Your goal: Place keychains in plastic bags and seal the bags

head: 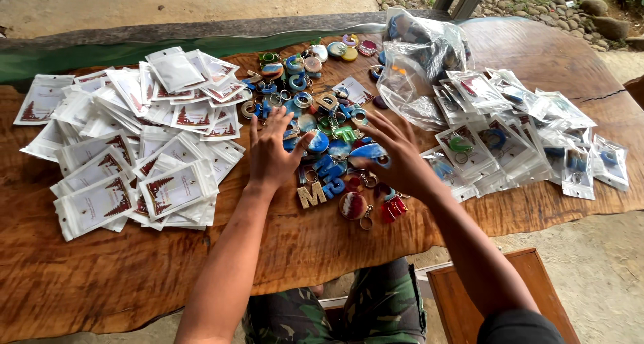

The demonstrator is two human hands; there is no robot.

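A pile of loose resin keychains (pixel 320 99), round ones and letter shapes in blue, green, red and wood tones, lies in the middle of a live-edge wooden table (pixel 100 283). My left hand (pixel 272 153) rests flat on the pile's left side with fingers spread and holds nothing. My right hand (pixel 392 153) reaches in from the right, fingers curled over a blue teardrop keychain (pixel 367 151); a firm grip is not visible. A wooden letter piece (pixel 311 194) and a red round piece (pixel 353 206) lie just below my hands.
Several empty white pouches with red prints (pixel 141 149) are heaped at the left. Clear bags holding packed keychains (pixel 523 132) spread at the right, behind them a crumpled clear plastic bag (pixel 419 62). A wooden stool (pixel 469 297) stands below the table edge.
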